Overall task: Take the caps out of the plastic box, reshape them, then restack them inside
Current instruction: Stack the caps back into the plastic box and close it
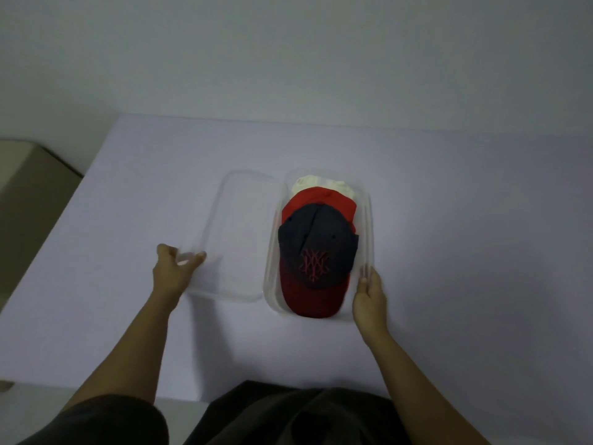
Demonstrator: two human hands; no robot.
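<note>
Head view: caps [317,252] lie lengthwise in plastic box [369,220]; right hand [369,297], flat against its wall, is nearer; left hand [173,271] grip unclear.

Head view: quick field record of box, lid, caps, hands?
box: clear plastic, open, on white table
lid: flat on table, left of box
caps: three overlapping inside; navy cap nearest, red cap behind, white cap farthest
left hand: at lid's near corner, blurred, grip unclear
right hand: straight fingers against box's right wall
</note>
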